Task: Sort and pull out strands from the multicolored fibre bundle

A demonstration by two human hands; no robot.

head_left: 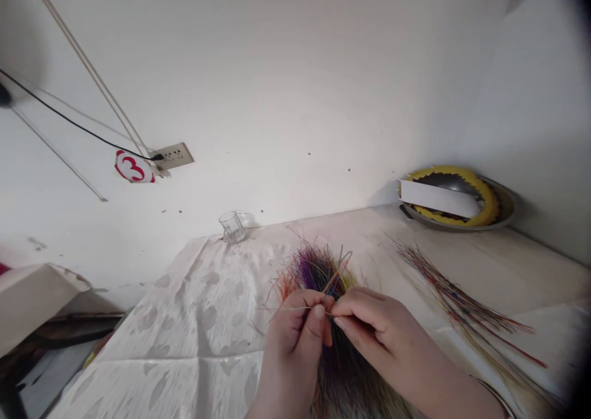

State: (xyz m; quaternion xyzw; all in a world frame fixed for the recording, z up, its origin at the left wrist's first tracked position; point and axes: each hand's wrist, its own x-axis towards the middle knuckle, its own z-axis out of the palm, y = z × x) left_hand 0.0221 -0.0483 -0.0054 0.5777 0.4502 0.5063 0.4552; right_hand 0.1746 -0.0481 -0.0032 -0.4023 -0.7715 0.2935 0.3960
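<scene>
Both hands meet low in the middle of the view, over a large bundle of thin coloured strands [318,268] in orange, purple, dark blue and yellow. My left hand [298,330] is closed, thumb pressed against the fingers, pinching a few thin strands [331,280] that stick up between the hands. My right hand [373,323] is closed too, its thumb and forefinger pinching the strands just beside the left thumb. A pale strand juts out leftward past the left fingers. The strands' exact material cannot be told. The lower bundle is partly hidden by the hands and forearms.
A looser bunch of similar strands [462,308] lies to the right on the table. Behind it, a metal bowl [505,207] holds a yellow jagged-edged ring [489,207] and a white strip [438,199]. A glass mug [233,227] stands at the back left of the patterned tablecloth [184,320].
</scene>
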